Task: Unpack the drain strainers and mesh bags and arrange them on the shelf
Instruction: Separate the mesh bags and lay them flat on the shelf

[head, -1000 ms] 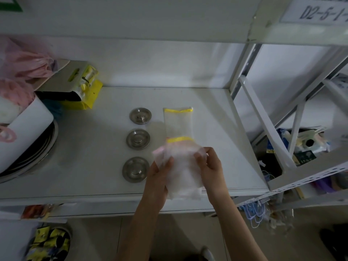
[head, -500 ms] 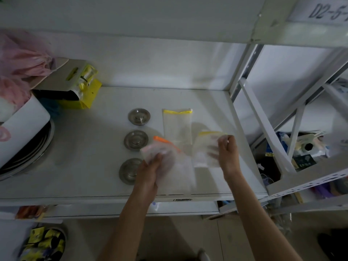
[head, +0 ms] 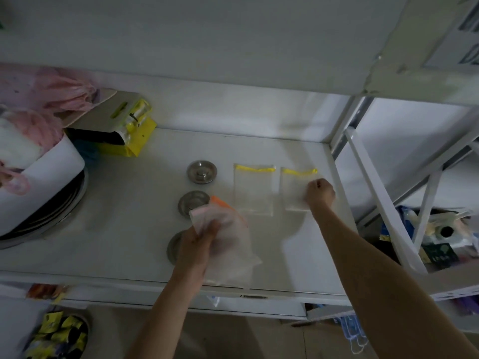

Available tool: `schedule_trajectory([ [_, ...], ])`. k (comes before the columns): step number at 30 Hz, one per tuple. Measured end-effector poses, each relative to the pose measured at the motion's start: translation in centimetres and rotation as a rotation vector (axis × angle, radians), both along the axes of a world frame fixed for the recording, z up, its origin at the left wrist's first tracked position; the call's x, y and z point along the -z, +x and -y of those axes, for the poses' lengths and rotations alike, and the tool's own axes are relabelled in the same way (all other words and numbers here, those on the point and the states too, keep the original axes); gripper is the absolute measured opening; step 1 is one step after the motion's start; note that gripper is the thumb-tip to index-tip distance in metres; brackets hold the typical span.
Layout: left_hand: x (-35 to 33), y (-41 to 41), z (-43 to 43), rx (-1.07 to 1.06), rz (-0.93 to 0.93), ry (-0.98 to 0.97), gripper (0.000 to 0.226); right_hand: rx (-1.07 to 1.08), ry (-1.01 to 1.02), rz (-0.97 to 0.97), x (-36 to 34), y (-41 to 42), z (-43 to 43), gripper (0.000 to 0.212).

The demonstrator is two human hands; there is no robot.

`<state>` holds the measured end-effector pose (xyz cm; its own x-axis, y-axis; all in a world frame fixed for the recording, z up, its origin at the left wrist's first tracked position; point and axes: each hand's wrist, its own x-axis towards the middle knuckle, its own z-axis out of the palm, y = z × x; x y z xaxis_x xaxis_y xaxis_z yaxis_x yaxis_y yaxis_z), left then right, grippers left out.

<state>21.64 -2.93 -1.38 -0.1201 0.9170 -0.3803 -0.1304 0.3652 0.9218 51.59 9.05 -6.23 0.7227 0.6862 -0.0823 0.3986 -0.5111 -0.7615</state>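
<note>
Three round metal drain strainers lie in a column on the white shelf (head: 129, 229): the far one (head: 201, 171), the middle one (head: 190, 203) and the near one (head: 173, 248), which my left hand partly hides. A yellow-edged mesh bag (head: 254, 190) lies flat beside them. A second yellow-edged mesh bag (head: 294, 189) lies to its right, with my right hand (head: 320, 194) closed on its lower right part. My left hand (head: 201, 242) grips a bundle of mesh bags (head: 230, 250), one with an orange edge, above the shelf's front.
At the shelf's left stand a white container (head: 39, 182) on stacked dark plates, pink plastic bags (head: 51, 92) and yellow-carded packages (head: 129, 125). A white diagonal brace (head: 375, 193) and the neighbouring shelf's clutter (head: 440, 239) are on the right. Yellow packets (head: 59, 335) lie on the floor.
My right hand pulled one yellow-edged bag off the bundle and carried it right and back, laying it flat beside the first bag. My left hand kept the remaining bundle near the front.
</note>
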Motion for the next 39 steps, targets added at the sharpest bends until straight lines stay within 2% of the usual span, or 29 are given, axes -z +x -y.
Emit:
schedule_trajectory([
  [4,-0.1,-0.6,-0.1,0.018,-0.023,0.018,0.037,-0.083,-0.13,0.314,-0.3,-0.2,0.2,0.022],
  [7,-0.1,-0.6,-0.3,0.038,-0.01,0.024,0.051,-0.198,-0.263,0.627,-0.6,-1.2,1.2,0.053],
  [9,-0.2,-0.2,-0.5,0.056,0.018,0.033,0.037,-0.314,-0.206,0.799,-1.5,-2.9,3.1,0.06],
  [11,-0.4,0.4,-0.4,0.047,-0.003,0.041,0.016,-0.474,-0.096,0.858,-2.6,-5.2,6.2,0.052],
  [13,-0.2,0.7,-0.6,0.065,-0.031,0.052,0.025,-0.586,-0.009,0.733,-3.2,-8.1,10.0,0.026],
  [14,0.0,0.9,-0.5,0.073,-0.021,0.067,0.034,-0.603,-0.005,0.535,-3.9,-9.5,11.6,0.019],
  [17,0.0,1.3,-0.1,0.11,-0.027,0.072,0.041,-0.499,-0.158,-0.371,-5.3,-12.1,14.2,0.048],
  [18,0.0,1.5,0.0,0.12,-0.051,0.061,0.034,-0.464,-0.177,-0.564,-5.5,-12.6,14.7,0.048],
  [20,0.1,1.7,0.4,0.122,-0.092,0.053,0.017,-0.424,-0.081,-0.691,-5.2,-13.3,15.5,0.035],
  [22,-0.5,2.0,1.0,0.116,-0.125,0.069,0.013,-0.414,0.092,-0.48,-4.8,-13.8,16.1,0.026],
  [24,-0.9,2.2,1.5,0.107,-0.125,0.073,0.023,-0.391,0.181,-0.235,-4.3,-14.2,16.5,0.028],
  [26,-1.2,2.0,1.9,0.086,-0.159,0.068,0.033,-0.37,0.228,-0.163,-4.0,-14.5,16.8,0.028],
  [29,-0.4,1.3,1.9,0.081,-0.173,0.071,0.047,-0.327,0.236,-0.188,-3.3,-14.0,17.1,0.025],
  [31,-0.4,0.5,1.8,0.023,-0.131,0.099,0.044,-0.259,0.227,-0.279,-2.8,-13.6,16.9,0.021],
  [33,-1.3,-0.4,1.7,-0.071,-0.19,0.165,0.038,-0.211,0.177,-0.326,-2.1,-13.4,16.3,0.019],
  [36,-2.3,-2.2,1.2,-0.229,-0.262,0.259,0.027,-0.226,0.019,-0.112,-0.7,-13.1,15.4,0.015],
  [39,-2.3,-3.7,0.6,-0.253,-0.282,0.276,0.03,-0.244,-0.112,0.099,-0.3,-13.2,14.7,0.014],
])
